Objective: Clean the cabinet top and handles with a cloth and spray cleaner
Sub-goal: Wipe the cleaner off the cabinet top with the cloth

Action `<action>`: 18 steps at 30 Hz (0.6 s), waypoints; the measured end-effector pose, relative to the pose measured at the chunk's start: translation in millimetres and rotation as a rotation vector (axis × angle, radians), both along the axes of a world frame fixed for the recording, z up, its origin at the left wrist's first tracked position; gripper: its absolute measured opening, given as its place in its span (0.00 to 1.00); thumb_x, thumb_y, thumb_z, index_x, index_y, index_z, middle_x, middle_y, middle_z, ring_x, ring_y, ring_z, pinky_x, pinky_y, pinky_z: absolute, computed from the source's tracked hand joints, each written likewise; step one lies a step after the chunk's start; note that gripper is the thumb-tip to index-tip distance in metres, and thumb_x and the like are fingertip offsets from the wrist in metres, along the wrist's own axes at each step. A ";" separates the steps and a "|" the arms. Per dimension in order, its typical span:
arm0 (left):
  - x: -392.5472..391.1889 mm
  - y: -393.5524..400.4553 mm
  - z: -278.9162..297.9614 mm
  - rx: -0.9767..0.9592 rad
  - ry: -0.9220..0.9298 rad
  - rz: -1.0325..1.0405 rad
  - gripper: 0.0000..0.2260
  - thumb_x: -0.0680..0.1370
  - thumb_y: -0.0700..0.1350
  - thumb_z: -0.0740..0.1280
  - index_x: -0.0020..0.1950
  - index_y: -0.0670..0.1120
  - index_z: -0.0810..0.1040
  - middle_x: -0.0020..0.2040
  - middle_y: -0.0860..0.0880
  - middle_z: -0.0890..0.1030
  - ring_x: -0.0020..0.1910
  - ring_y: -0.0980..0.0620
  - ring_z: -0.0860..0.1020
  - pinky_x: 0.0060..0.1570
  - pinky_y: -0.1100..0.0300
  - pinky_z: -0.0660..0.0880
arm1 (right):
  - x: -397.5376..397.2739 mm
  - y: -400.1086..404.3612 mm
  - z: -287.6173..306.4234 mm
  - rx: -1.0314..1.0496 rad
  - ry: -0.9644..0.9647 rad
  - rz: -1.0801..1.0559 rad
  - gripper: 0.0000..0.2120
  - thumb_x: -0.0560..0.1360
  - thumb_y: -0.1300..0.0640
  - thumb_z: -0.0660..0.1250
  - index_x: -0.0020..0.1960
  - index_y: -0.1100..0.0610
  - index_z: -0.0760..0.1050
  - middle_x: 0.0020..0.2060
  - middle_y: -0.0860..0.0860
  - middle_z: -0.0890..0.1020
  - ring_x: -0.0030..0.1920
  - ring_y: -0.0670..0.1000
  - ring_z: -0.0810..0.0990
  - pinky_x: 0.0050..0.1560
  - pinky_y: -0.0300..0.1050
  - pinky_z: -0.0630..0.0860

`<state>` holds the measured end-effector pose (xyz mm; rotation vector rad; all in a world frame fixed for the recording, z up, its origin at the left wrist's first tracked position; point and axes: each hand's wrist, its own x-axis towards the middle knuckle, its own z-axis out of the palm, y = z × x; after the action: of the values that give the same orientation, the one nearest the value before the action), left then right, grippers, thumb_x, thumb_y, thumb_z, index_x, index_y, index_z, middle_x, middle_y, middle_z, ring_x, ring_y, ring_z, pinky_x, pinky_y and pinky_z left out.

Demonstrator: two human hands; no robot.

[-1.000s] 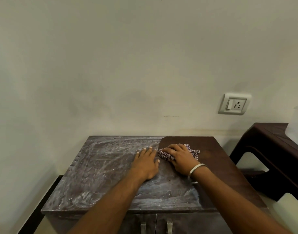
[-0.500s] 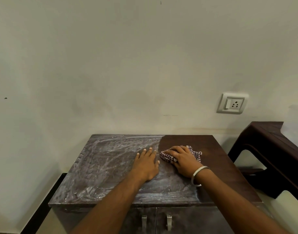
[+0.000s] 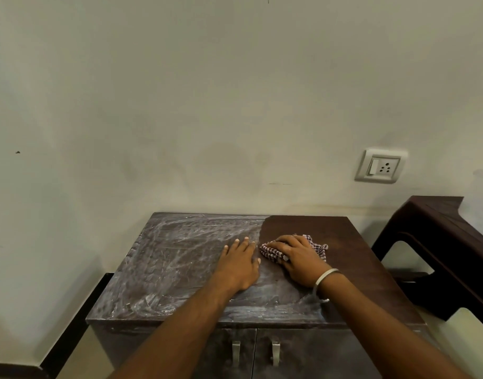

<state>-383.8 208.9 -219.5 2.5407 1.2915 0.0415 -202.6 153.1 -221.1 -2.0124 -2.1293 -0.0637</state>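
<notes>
Pressing the bunched checked cloth (image 3: 295, 250) onto the cabinet top (image 3: 180, 269), the right hand (image 3: 300, 259) grips it at the dusty boundary for wiping; the left hand (image 3: 239, 265) lies flat with fingers straight, apparently bracing.

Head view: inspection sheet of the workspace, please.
Surface: cabinet top dusty and streaked on left and front, right part wiped dark brown.
Job's things: checked cloth on the top; two door handles below; spray cleaner not seen.
Clutter: nothing seen.
Hands: left hand flat on the top; right hand presses the cloth, bangle on wrist.
Cables: nothing seen.
Surroundings: wall socket; brown plastic stool at right.
</notes>
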 end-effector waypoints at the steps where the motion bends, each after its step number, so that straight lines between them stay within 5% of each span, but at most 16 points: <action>1: -0.7 -0.8 0.0 -0.002 -0.001 -0.001 0.26 0.84 0.53 0.49 0.80 0.48 0.49 0.81 0.49 0.46 0.79 0.48 0.45 0.77 0.48 0.43 | 4.4 -1.2 1.5 -0.020 -0.005 -0.014 0.20 0.80 0.51 0.58 0.72 0.48 0.65 0.69 0.50 0.68 0.68 0.56 0.63 0.71 0.46 0.55; 18: -8.4 -19.1 5.4 -0.011 0.022 0.030 0.26 0.84 0.54 0.48 0.80 0.47 0.47 0.81 0.49 0.46 0.79 0.47 0.44 0.77 0.47 0.42 | -8.5 -21.4 7.3 -0.072 -0.018 -0.066 0.21 0.79 0.50 0.58 0.72 0.46 0.63 0.69 0.49 0.67 0.68 0.57 0.62 0.71 0.48 0.58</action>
<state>-392.2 189.8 -214.2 2.5196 1.3352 0.0129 -211.1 131.7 -213.8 -2.1301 -2.1041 -0.0158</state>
